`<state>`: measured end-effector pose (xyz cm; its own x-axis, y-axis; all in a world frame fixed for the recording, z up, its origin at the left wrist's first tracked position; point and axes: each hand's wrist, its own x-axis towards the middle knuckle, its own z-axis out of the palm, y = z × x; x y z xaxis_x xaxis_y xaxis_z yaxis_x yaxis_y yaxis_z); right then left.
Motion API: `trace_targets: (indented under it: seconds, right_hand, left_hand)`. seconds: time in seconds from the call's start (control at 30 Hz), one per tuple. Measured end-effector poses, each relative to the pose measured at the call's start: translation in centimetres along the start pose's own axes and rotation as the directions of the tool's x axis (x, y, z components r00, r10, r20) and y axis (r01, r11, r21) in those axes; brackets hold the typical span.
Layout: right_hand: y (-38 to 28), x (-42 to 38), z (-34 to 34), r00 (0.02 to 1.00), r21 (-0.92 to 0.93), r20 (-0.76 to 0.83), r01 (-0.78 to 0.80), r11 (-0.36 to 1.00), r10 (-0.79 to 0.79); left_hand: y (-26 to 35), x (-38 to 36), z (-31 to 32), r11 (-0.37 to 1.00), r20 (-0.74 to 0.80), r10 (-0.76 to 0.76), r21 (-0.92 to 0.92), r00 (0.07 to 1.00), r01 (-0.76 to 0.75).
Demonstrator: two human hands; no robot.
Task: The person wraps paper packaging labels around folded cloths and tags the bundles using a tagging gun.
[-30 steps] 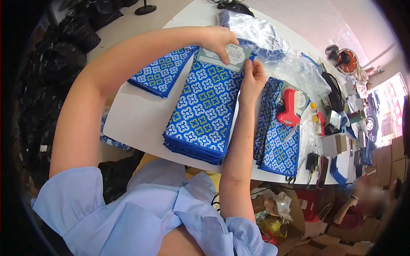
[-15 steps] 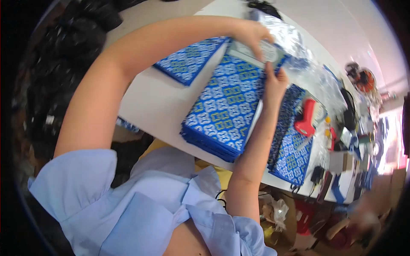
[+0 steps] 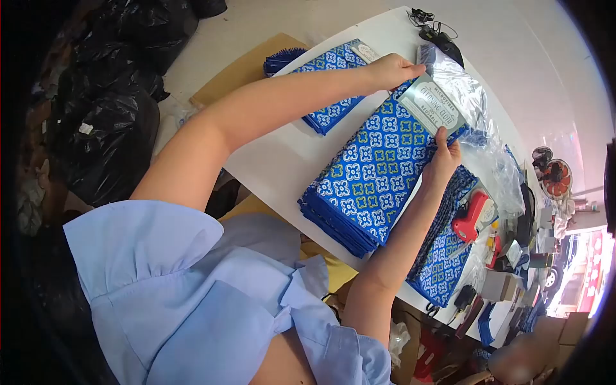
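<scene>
A stack of blue cleaning cloths with a white and green flower pattern lies in front of me on the table. Across the far end of the top cloth sits a silver-grey label reading "microfiber cleaning cloth, reusable". My left hand pinches the far left corner, by the label's edge. At the far right corner, my right hand has its thumb on the label's near edge and its fingers at the cloth's side, partly hidden. The label shows uncovered between both hands.
Left of the stack lies another pile of patterned cloths. To the right, a red tagging gun rests on more cloths. Clear plastic bags lie behind. Black bags stand beyond the white table at left.
My left hand has moved off the label to its far left corner, so its print shows. My right thumb has shifted along the label's near edge. The camera view has tilted.
</scene>
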<state>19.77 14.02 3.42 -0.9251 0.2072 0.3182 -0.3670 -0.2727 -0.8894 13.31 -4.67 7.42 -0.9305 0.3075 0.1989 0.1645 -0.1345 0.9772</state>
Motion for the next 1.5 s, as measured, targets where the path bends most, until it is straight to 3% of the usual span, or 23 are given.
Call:
trace_targets:
  seconds: [0.03,0.1,0.23,0.3,0.33,0.37,0.43,0.47,0.5,0.57,0.6,0.63,0.7,0.77,0.83,0.9,0.93,1.17,1.3,1.37,1.43,1.5]
  right_hand:
    - [-0.1,0.0,0.1,1.000,-0.058,0.018,0.013,0.998,-0.012]
    - [-0.2,-0.2,0.2,0.999,-0.117,0.032,0.025,0.993,-0.022]
    - [-0.3,0.0,0.2,0.995,-0.290,0.032,0.097,0.952,-0.092]
    - [-0.3,0.0,0.1,0.993,-0.323,0.054,0.117,0.939,-0.105]
    - [-0.2,0.0,-0.1,0.988,-0.355,0.089,0.147,0.923,-0.123]
    - [0.1,-0.2,-0.1,0.989,-0.378,0.080,0.148,0.914,-0.127]
    - [-0.3,-0.6,0.6,0.991,-0.342,0.093,0.126,0.931,-0.100]
    - [-0.6,-0.7,0.9,0.991,-0.342,0.090,0.127,0.931,-0.102]
    - [-0.9,-0.7,1.2,0.992,-0.320,0.107,0.102,0.942,-0.070]
    - [-2.0,-0.9,1.7,0.991,-0.303,0.126,0.077,0.950,-0.040]
    - [-2.8,-1.0,1.9,0.990,-0.297,0.138,0.022,0.954,0.020]
    - [-3.5,-1.1,2.0,0.986,-0.292,0.149,-0.033,0.956,0.079]
    - [-4.5,-0.8,1.6,0.990,-0.302,0.125,-0.028,0.953,0.069]
    - [-5.4,0.0,1.5,0.992,-0.427,0.121,0.072,0.901,-0.022]
    - [-6.2,0.4,2.2,0.992,-0.445,0.129,0.063,0.893,-0.006]
    - [-6.2,0.7,3.2,0.998,-0.097,0.052,-0.021,0.995,0.026]
    - [-6.2,0.9,3.2,0.997,-0.021,0.059,-0.053,0.998,0.054]
    - [-5.9,0.8,3.6,1.000,0.000,0.018,-0.024,1.000,0.024]
    - [-6.0,0.4,2.2,0.981,-0.009,0.046,-0.186,0.982,0.186]
    - [-6.2,-0.1,1.9,0.957,-0.099,0.107,-0.261,0.960,0.271]
    - [-6.8,-0.4,2.6,0.964,-0.105,0.077,-0.245,0.964,0.254]
    - [-7.0,-0.2,2.9,0.972,-0.104,0.039,-0.225,0.969,0.230]
  left_hand:
    - [-0.1,0.1,0.1,1.000,0.002,0.002,-0.003,1.000,-0.002]
    - [-0.4,0.0,0.4,0.982,-0.194,0.119,0.168,0.974,-0.086]
    - [-0.8,0.7,0.4,0.980,-0.288,0.129,0.183,0.949,-0.078]
    - [-0.5,0.9,-0.6,0.961,-0.139,0.026,0.275,0.990,0.013]
    - [-0.1,1.1,-0.9,0.898,-0.096,0.192,0.419,0.977,-0.135]
    - [0.4,1.5,-0.8,0.895,-0.083,0.192,0.423,0.978,-0.140]
    - [3.0,1.6,-0.4,0.694,0.264,0.379,0.554,0.887,-0.461]
    - [3.8,2.0,0.0,0.681,0.428,0.269,0.549,0.863,-0.485]
    - [4.8,2.2,0.6,0.680,0.430,0.269,0.548,0.862,-0.486]
    - [6.5,2.6,1.9,0.557,0.642,-0.173,0.689,0.747,-0.463]
    - [6.3,3.0,2.1,0.655,0.675,-0.204,0.632,0.709,-0.413]
    - [6.3,3.5,2.1,0.655,0.681,-0.200,0.628,0.705,-0.421]
    - [6.5,4.0,2.2,0.739,0.701,-0.267,0.590,0.661,-0.326]
    - [6.6,3.8,2.5,0.765,0.703,-0.268,0.571,0.658,-0.299]
    - [6.8,3.4,2.6,0.789,0.701,-0.270,0.554,0.660,-0.266]
    - [6.9,3.1,2.5,0.799,0.692,-0.237,0.538,0.681,-0.268]
    - [6.8,2.8,2.5,0.799,0.691,-0.237,0.538,0.683,-0.268]
    - [5.0,2.9,2.2,0.797,0.631,-0.157,0.536,0.760,-0.279]
    - [6.7,3.4,1.6,0.853,0.628,-0.195,0.488,0.754,-0.186]
    - [8.9,3.1,1.8,0.795,0.610,-0.254,0.574,0.750,-0.198]
    - [10.5,3.1,2.5,0.668,0.618,-0.258,0.669,0.743,-0.325]
    - [11.4,3.2,2.8,0.650,0.605,-0.260,0.686,0.753,-0.327]
